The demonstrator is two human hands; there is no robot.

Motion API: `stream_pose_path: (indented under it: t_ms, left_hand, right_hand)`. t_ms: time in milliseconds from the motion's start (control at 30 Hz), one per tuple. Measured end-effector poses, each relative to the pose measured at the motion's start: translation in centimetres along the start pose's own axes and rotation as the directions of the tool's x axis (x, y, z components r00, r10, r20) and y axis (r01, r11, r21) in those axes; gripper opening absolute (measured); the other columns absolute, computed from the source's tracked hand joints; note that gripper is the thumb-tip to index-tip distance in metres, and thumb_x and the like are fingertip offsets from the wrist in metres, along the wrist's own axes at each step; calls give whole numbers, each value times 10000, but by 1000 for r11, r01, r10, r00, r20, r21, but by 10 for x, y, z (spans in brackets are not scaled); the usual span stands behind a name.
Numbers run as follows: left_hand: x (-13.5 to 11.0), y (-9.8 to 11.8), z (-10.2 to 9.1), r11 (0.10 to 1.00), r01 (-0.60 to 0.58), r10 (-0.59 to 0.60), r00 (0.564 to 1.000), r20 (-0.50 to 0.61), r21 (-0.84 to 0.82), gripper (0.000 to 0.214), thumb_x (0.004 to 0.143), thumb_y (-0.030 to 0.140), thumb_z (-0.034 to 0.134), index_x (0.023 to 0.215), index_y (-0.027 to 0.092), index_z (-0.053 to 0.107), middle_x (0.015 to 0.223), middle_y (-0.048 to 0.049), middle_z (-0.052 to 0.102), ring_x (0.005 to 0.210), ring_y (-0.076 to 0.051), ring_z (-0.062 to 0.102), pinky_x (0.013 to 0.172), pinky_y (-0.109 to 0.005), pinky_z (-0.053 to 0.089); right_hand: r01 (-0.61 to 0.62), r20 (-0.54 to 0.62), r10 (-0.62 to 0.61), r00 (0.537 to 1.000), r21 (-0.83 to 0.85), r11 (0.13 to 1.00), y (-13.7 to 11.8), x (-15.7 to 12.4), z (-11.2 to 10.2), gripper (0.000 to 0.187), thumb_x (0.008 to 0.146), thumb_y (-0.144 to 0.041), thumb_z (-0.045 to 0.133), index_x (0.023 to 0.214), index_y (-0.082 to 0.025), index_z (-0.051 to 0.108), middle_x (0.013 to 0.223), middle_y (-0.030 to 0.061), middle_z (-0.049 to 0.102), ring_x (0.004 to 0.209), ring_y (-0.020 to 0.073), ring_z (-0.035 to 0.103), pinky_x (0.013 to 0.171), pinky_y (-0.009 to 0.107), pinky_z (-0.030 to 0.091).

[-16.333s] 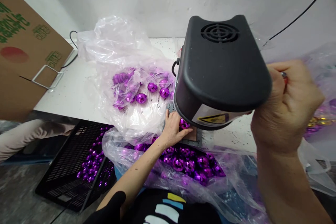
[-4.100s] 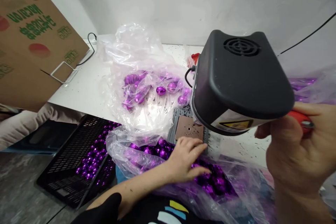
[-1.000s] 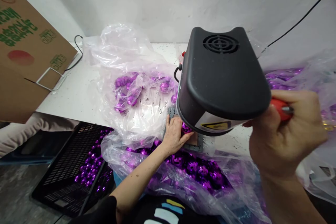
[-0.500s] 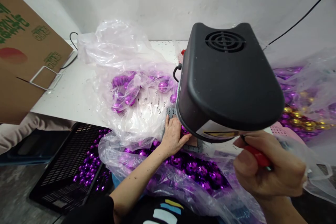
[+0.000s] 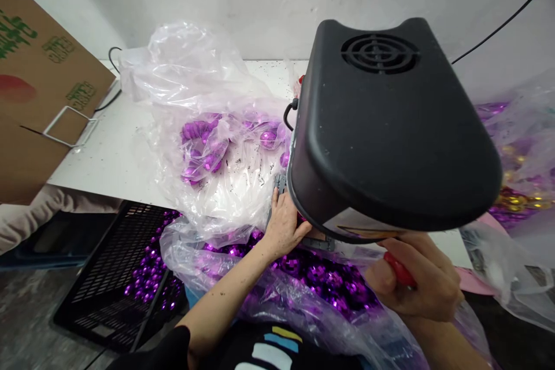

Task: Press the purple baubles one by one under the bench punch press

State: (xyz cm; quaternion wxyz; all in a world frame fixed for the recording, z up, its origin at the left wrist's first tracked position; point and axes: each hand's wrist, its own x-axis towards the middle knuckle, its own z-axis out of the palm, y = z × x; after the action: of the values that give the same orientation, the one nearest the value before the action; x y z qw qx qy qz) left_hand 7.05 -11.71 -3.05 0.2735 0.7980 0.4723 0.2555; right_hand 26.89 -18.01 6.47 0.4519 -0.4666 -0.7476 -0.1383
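Observation:
A black press machine [image 5: 385, 127] stands on the white table [image 5: 117, 150]. My right hand [image 5: 416, 280] is closed round its red lever handle [image 5: 399, 269], pulled low in front of the machine. My left hand [image 5: 284, 225] rests at the grey base plate [image 5: 318, 241] under the machine head, fingers curled on something I cannot make out. A clear plastic bag of shiny purple ornaments [image 5: 321, 280] lies in my lap just below both hands.
A second clear bag with purple ornaments [image 5: 217, 144] lies on the table left of the machine. A black crate [image 5: 108, 289] with purple pieces stands lower left. A cardboard box [image 5: 39, 87] leans far left. Bags of purple and gold pieces [image 5: 520, 185] lie right.
My right hand has pulled the red lever down from beside the machine to low in front of it. My left hand stays at the base plate.

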Motion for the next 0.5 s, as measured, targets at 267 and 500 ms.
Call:
stream_pose_path:
  t_ms: [267, 500]
  left_hand:
    - [0, -2, 3, 1000, -11, 11, 1000, -17, -8, 429, 915, 475, 569, 1291, 268, 562, 1208, -96, 653, 1242, -316, 562, 1203, -549, 335]
    - [0, -1, 6, 1000, -13, 13, 998, -54, -3, 379, 932, 461, 575, 1239, 237, 565, 1180, -98, 647, 1219, -316, 563, 1200, -589, 303]
  right_hand:
    - [-26, -122, 39, 992, 105, 994, 4, -26, 19, 300, 788, -175, 589, 1082, -209, 639, 870, 76, 653, 769, 212, 633, 583, 376, 564]
    - [-117, -138, 148, 979, 213, 970, 8, -46, 32, 425, 777, -175, 577, 1196, -244, 597, 891, 86, 652, 787, 258, 662, 590, 430, 564]
